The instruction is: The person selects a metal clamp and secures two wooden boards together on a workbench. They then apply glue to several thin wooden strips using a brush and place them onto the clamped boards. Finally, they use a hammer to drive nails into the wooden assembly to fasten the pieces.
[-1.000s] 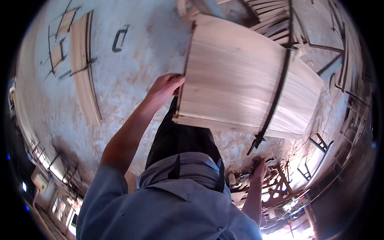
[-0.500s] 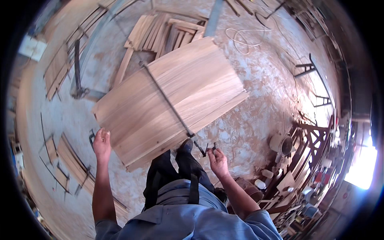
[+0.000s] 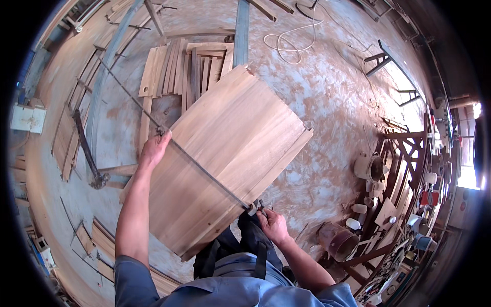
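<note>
Broad, pale glued-plank panel (image 3: 225,158) — left hand (image 3: 153,149) grips its edge, right hand (image 3: 272,225) clasps the metal clamp bar (image 3: 204,171) crossing it.

Wooden panel (image 3: 220,158) swung from upper right of view a second ago to centre now, lower and flatter, long axis running lower left to upper right. Metal bar clamp (image 3: 204,171) across panel turned with it, now slanting upper left to lower right. Left hand (image 3: 153,149) shifted from panel's left edge to upper left edge, beside clamp bar. Right hand (image 3: 273,225) moved from clamp's lower end, low in view, to clamp head at panel's near edge; fingers possibly on screw, blurred. Stacked planks (image 3: 186,69) on floor newly in view beyond panel.
</note>
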Demonstrator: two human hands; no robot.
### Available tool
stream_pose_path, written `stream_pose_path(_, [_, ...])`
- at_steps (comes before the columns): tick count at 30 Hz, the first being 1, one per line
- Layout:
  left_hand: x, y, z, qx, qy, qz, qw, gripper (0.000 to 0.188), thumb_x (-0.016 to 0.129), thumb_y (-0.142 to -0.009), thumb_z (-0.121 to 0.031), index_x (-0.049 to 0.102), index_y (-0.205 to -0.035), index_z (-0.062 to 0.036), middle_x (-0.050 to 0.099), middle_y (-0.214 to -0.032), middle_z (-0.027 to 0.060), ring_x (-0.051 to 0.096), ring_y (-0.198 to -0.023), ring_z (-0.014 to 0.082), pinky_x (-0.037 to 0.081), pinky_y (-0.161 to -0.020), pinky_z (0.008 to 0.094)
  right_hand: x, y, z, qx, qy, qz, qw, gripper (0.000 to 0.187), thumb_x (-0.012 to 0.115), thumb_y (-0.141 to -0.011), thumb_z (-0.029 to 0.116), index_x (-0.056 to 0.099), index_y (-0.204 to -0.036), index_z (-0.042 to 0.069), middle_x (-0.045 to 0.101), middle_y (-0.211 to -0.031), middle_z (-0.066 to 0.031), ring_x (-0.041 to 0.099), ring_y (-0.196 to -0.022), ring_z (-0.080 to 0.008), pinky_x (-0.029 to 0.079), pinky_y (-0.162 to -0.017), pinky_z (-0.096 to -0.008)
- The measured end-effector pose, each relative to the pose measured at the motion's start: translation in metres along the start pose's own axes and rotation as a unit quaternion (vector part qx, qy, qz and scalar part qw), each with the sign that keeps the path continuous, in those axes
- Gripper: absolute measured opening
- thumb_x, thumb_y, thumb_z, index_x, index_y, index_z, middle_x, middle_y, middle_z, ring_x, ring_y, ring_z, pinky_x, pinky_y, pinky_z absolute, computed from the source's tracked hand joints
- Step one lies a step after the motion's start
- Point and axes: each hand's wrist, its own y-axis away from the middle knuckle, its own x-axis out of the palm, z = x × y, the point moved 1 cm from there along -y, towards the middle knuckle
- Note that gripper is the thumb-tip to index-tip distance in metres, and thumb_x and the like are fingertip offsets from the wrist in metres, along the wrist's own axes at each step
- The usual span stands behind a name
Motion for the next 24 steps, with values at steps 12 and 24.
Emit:
stream_pose_path(12, [-0.001, -0.016, -0.008, 0.001, 0.002, 0.143, 0.990, 0.060, 0.056, -0.089, -0.051, 0.065, -0.101, 0.0073, 0.067, -0.091, 0.0123, 0.058, -0.090, 0.0170, 0.045, -0.082, 0.0345, -0.023, -0.007, 0.019, -0.026, 0.032, 0.100, 0.994, 0.066, 0.065, -0.080, 0.054, 0.058, -0.124, 0.005, 0.066, -0.104, -0.0155, 0.065, -0.092, -0.0353, 0.053, -0.077, -0.0429])
stream_pose_path(24, [0.000, -0.019, -0.003, 0.001, 0.141, 0.169, 0.976, 0.054, 0.062, -0.090, -0.035, 0.056, -0.124, 0.0066, 0.061, -0.121, 0.0098, 0.054, -0.109, 0.0153, 0.041, -0.095, 0.0314, -0.017, -0.027, 0.023, -0.004, 0.095, 0.135, 0.986, 0.048, 0.068, -0.081, 0.041, 0.055, -0.113, 0.008, 0.069, -0.093, -0.0154, 0.066, -0.089, -0.0336, 0.052, -0.073, -0.0457])
